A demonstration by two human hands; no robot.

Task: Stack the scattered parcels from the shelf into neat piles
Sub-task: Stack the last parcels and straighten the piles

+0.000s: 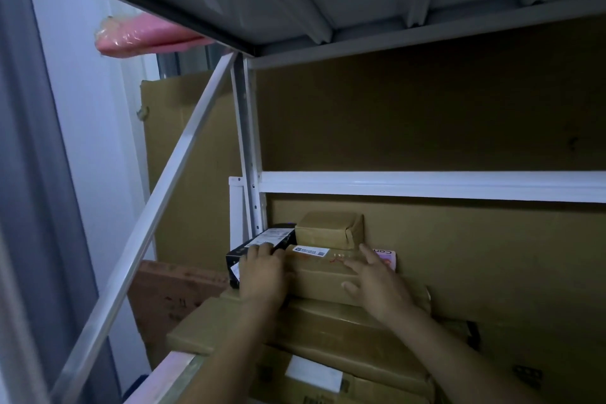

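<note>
A medium brown cardboard parcel (323, 272) with a white label lies on top of a larger flat brown parcel (328, 334) on the shelf. My left hand (262, 272) rests against its left end, fingers reaching onto a black box (259, 244) beside it. My right hand (377, 282) lies spread on the parcel's right side, fingers straight. A small taped brown parcel (329, 228) sits behind, against the back. A pink box (388, 256) peeks out behind my right hand.
A white metal shelf rail (426, 185) crosses above the parcels, and a diagonal brace (157, 207) runs at the left. Cardboard sheets (426, 115) line the back. A pink wrapped bundle (144, 39) sticks out of the shelf above. Another labelled box (311, 377) lies lowest.
</note>
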